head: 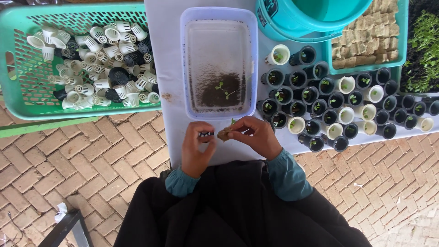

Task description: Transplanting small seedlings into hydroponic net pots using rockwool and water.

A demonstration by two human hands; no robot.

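My left hand (pixel 195 148) holds a small black net pot (pixel 206 134) at the near edge of the white table (pixel 167 68). My right hand (pixel 255 135) pinches a brown plug cube with a tiny green seedling (pixel 226 132) right beside the pot. Both hands sit just below a pale lilac plastic tray (pixel 218 18), which holds water, dark residue and two small seedlings (pixel 224 89).
A green basket (pixel 27 98) at the left holds several white and black net pots. To the right stand several filled pots with seedlings (pixel 329 103), a teal tray of brown cubes (pixel 366 36), a teal bucket (pixel 315 13) and a dark seedling tray (pixel 423 45). Brick floor lies below.
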